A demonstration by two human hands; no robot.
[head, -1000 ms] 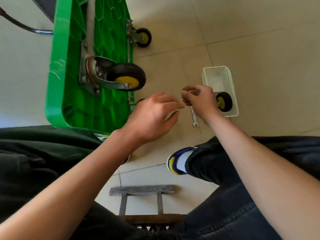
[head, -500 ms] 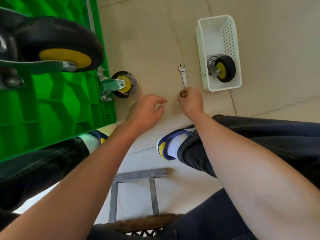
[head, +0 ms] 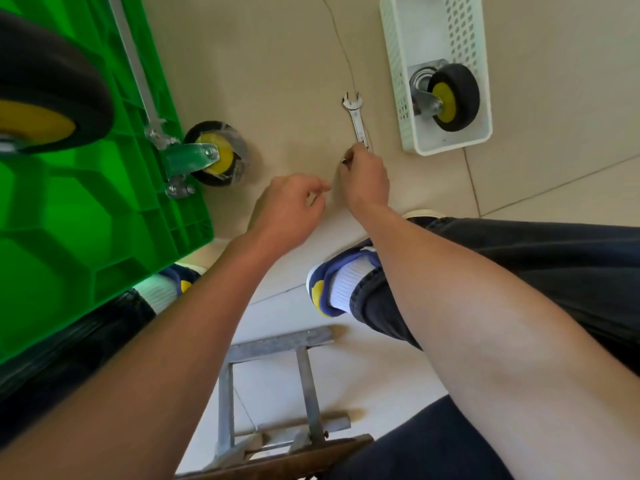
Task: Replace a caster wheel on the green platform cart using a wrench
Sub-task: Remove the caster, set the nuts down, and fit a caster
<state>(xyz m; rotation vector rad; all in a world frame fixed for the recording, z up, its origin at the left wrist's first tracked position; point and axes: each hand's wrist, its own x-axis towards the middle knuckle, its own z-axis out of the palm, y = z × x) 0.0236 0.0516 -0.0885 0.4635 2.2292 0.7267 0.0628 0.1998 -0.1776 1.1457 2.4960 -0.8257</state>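
The green platform cart (head: 86, 220) stands on its side at the left, underside toward me. A large black and yellow caster (head: 45, 98) is mounted on it at the upper left. A smaller caster (head: 214, 154), wrapped in clear film, sits at its lower corner. A silver wrench (head: 356, 119) lies on the floor tiles. My right hand (head: 367, 178) is at the wrench's near end and hides it, fingers curled, pinching a small metal part (head: 344, 161). My left hand (head: 291, 209) hovers beside it, loosely curled and holding nothing.
A white plastic basket (head: 450, 147) on the floor at the upper right holds a loose caster (head: 450, 97). My shoe (head: 332, 285) and dark trouser legs are below the hands. A small metal-framed stool (head: 277, 341) is under me.
The view has dropped closer to the floor. My right hand came down to the wrench's near end, and my left hand followed beside it. The wrench has not moved.
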